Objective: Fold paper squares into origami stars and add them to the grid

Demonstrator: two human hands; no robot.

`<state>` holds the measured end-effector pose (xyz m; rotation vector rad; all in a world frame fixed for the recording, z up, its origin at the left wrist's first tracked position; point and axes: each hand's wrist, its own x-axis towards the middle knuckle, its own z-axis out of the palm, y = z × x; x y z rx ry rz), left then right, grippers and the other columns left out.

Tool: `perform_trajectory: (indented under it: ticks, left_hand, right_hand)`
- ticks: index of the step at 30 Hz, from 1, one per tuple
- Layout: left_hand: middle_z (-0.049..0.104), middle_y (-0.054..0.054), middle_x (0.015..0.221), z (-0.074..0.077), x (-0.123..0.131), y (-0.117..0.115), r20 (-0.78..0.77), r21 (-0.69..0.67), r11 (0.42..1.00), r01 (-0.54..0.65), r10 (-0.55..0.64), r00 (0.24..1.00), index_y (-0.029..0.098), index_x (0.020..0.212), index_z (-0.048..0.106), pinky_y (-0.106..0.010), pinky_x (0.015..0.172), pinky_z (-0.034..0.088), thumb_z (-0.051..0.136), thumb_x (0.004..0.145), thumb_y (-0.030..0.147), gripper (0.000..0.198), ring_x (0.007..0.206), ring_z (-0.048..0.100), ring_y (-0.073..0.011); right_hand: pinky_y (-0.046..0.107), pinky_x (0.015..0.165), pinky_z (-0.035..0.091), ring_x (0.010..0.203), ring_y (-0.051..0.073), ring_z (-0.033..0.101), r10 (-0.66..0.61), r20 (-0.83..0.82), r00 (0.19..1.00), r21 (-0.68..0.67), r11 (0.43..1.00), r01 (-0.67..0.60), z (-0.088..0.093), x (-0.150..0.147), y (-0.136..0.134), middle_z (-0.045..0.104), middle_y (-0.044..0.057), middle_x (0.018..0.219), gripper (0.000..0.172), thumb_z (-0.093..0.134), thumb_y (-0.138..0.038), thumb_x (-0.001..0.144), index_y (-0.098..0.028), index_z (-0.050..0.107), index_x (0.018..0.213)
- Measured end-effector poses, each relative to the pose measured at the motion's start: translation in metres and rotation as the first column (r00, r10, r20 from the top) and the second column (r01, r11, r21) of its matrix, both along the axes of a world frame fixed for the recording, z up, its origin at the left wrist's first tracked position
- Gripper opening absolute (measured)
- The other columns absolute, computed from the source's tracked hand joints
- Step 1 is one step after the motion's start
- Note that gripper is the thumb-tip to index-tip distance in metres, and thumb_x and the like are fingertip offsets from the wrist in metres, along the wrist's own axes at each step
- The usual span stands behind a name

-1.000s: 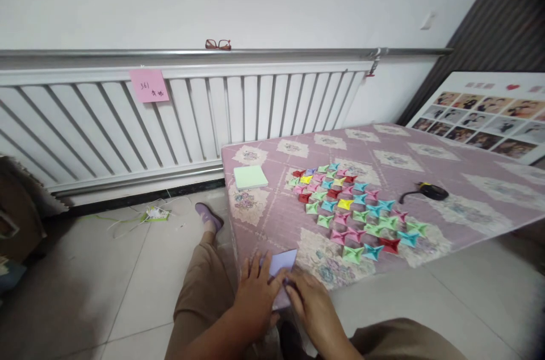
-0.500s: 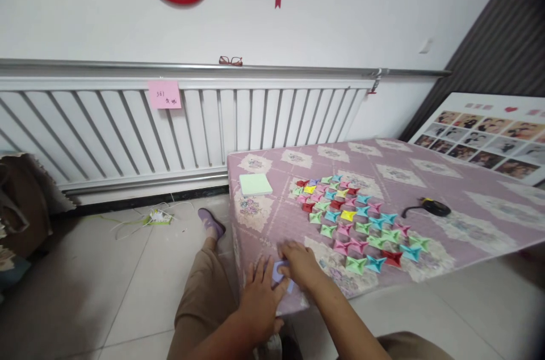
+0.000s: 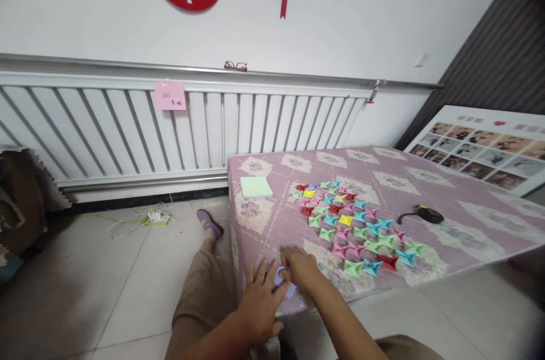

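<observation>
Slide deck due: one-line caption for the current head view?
Left hand and right hand on purple paper atop a flowered tablecloth, near colourful folded papers.

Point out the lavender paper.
In the head view, the lavender paper lies on the near-left corner of the table, partly under the left hand and right hand.

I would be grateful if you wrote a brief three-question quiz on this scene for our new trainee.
1. Multiple choice: which colour is the paper that the left hand and right hand touch?
A) yellow
B) lilac
C) red

2. True or false: the glasses rest on the pipe above the radiator.

3. Short answer: which lies nearer the hands, the light green stack or the black object?

Key:
1. B
2. True
3. The light green stack
</observation>
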<state>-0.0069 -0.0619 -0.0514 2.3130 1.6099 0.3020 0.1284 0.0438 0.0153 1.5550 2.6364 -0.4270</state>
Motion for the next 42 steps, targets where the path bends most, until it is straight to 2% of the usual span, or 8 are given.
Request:
perform_trajectory:
  ticks: [7,12,17,21,24,31,37,42]
  left_hand:
    - [0.002,-0.010,0.157,0.002,-0.009,-0.011,0.072,-0.040,0.999,-0.015,0.018,0.997,0.031,0.147,0.023,-0.063,0.106,-0.003,0.067,0.071,0.050,0.089,0.140,-0.002,-0.0393]
    - [0.019,-0.012,0.154,-0.004,-0.020,-0.028,0.327,-0.054,0.992,-0.111,0.122,0.937,0.022,0.142,0.035,-0.052,0.112,0.008,0.064,0.071,0.030,0.077,0.140,0.012,-0.0330]
    - [0.056,-0.014,0.124,0.011,-0.015,-0.034,0.753,-0.263,0.899,-0.349,0.418,0.509,0.015,0.127,0.051,-0.037,0.094,0.039,0.056,0.077,0.023,0.052,0.113,0.050,-0.0265]
    - [0.064,-0.006,0.092,0.040,-0.003,-0.029,0.873,-0.431,0.891,-0.143,0.452,0.181,0.015,0.102,0.062,-0.028,0.074,0.041,0.061,0.074,0.025,0.030,0.083,0.056,-0.0186]
    - [0.060,0.000,0.070,0.051,0.003,-0.026,0.860,-0.504,0.860,-0.082,0.508,0.042,0.015,0.081,0.062,-0.024,0.061,0.037,0.065,0.071,0.032,0.020,0.065,0.051,-0.0133]
    - [0.050,0.005,0.057,0.054,-0.002,-0.028,0.789,-0.605,0.795,-0.034,0.593,-0.162,0.016,0.068,0.053,-0.021,0.052,0.030,0.076,0.061,0.047,0.039,0.054,0.042,-0.0093]
    - [0.051,0.003,0.061,0.069,-0.011,-0.036,0.770,-0.545,0.805,0.234,0.591,-0.239,0.015,0.071,0.052,-0.020,0.053,0.030,0.081,0.062,0.045,0.043,0.054,0.043,-0.0077]
    - [0.048,0.004,0.061,0.076,-0.009,-0.043,0.772,-0.496,0.801,0.337,0.584,-0.251,0.014,0.069,0.054,-0.021,0.056,0.031,0.083,0.061,0.043,0.042,0.054,0.043,-0.0072]
  right_hand:
    - [0.034,0.076,0.032,0.089,0.025,0.060,-0.098,-0.066,0.993,-0.073,0.993,0.094,-0.001,0.006,-0.007,0.069,0.003,0.088,0.018,0.066,-0.024,0.066,-0.023,0.062,0.083]
    - [0.028,0.064,0.033,0.068,0.018,0.056,-0.163,-0.214,0.963,-0.187,0.974,0.123,0.000,0.020,-0.013,0.061,-0.001,0.067,0.008,0.064,-0.022,0.065,-0.020,0.056,0.067]
    - [0.024,0.058,0.034,0.061,0.013,0.046,-0.200,-0.437,0.877,-0.231,0.967,0.105,0.010,0.025,-0.034,0.049,-0.004,0.062,0.020,0.052,-0.033,0.077,-0.022,0.042,0.064]
    - [0.024,0.055,0.032,0.058,0.012,0.039,-0.274,-0.674,0.686,-0.283,0.954,0.102,0.018,0.018,-0.059,0.040,-0.006,0.060,0.029,0.052,-0.044,0.077,-0.023,0.038,0.063]
    - [0.025,0.053,0.031,0.056,0.012,0.036,-0.345,-0.746,0.569,-0.340,0.933,0.119,0.025,0.010,-0.076,0.037,-0.006,0.058,0.032,0.055,-0.048,0.075,-0.023,0.039,0.063]
    - [0.025,0.054,0.031,0.057,0.012,0.038,-0.412,-0.805,0.428,-0.426,0.902,0.066,0.044,0.005,-0.098,0.039,-0.006,0.059,0.040,0.065,-0.056,0.070,-0.022,0.046,0.062]
    - [0.025,0.066,0.041,0.068,0.013,0.051,-0.679,-0.726,0.107,-0.686,0.705,-0.179,0.051,0.012,-0.108,0.053,-0.002,0.072,0.037,0.066,-0.056,0.074,-0.021,0.055,0.079]
    - [0.024,0.057,0.041,0.061,0.012,0.055,-0.734,-0.677,0.046,-0.699,0.623,-0.351,0.059,0.006,-0.120,0.055,-0.003,0.070,0.034,0.072,-0.048,0.072,-0.022,0.052,0.079]
